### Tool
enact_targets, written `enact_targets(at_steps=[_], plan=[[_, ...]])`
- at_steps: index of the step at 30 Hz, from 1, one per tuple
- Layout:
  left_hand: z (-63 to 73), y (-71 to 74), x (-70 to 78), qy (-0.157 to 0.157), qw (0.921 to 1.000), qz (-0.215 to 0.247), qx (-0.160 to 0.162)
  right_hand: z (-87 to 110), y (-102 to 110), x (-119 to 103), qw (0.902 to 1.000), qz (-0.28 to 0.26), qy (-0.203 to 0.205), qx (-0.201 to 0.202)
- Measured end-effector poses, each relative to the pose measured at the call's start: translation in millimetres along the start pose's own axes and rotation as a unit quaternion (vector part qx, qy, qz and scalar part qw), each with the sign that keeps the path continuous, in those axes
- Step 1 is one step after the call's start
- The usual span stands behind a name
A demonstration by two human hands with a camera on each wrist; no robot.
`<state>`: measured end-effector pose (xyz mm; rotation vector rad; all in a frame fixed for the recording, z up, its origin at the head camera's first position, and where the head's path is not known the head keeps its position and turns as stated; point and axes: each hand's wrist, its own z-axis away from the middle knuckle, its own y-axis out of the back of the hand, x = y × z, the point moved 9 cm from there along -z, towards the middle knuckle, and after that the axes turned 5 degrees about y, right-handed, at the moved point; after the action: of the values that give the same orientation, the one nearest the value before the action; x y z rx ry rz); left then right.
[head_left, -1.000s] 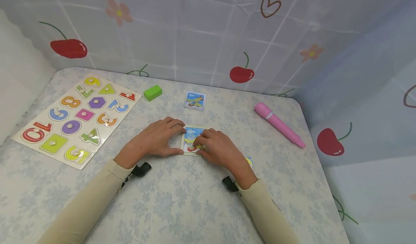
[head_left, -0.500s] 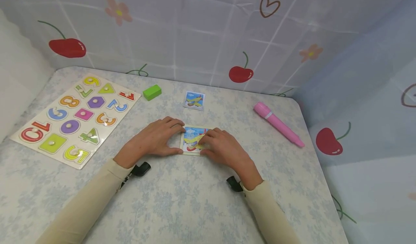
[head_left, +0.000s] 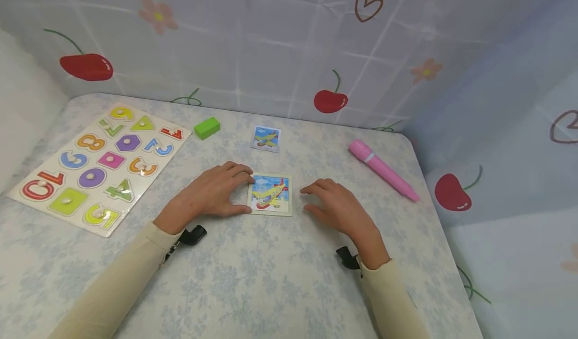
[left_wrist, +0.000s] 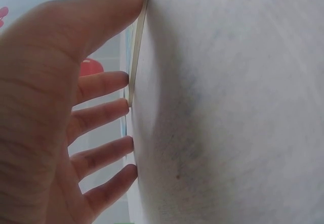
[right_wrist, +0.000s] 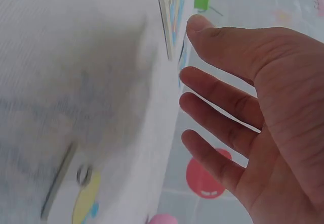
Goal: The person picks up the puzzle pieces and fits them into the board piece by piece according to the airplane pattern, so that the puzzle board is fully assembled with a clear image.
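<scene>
A small framed picture puzzle (head_left: 270, 194) with a yellow and red airplane on blue sky lies flat on the table. My left hand (head_left: 212, 191) rests at its left side, thumb at the near left corner and a fingertip at the far left corner. In the left wrist view the fingers (left_wrist: 103, 85) are spread and fairly straight, with the thumb on the board's pale edge. My right hand (head_left: 338, 206) hovers just right of the puzzle, holding nothing, its fingers loosely bent. Beyond the puzzle lies a picture card (head_left: 266, 139) with a similar airplane.
At the left lies a knob puzzle board (head_left: 90, 166) with numbers and shapes. A green block (head_left: 207, 128) sits at the back, and a pink pen-shaped toy (head_left: 384, 171) at the right. The right wrist view shows a white piece with yellow and blue print (right_wrist: 76, 193), hidden in the head view.
My right hand has come off the puzzle and moved right, uncovering the whole airplane picture. My left hand stays at the puzzle's left edge. The head view has shifted slightly.
</scene>
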<state>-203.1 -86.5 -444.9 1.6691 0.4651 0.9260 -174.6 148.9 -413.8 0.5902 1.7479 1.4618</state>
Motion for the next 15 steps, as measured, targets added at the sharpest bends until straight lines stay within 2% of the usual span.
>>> enact_targets(at_steps=[7,15], plan=[[0.8,1.4,-0.9,0.000,1.0000,0.003,0.003,18.1,6.4,16.8,0.9997,-0.003,-0.024,0.001],[0.7,0.4,-0.4,-0.003,1.0000,0.000,0.002,48.1,3.4,35.6,0.9986,-0.003,-0.053,-0.006]])
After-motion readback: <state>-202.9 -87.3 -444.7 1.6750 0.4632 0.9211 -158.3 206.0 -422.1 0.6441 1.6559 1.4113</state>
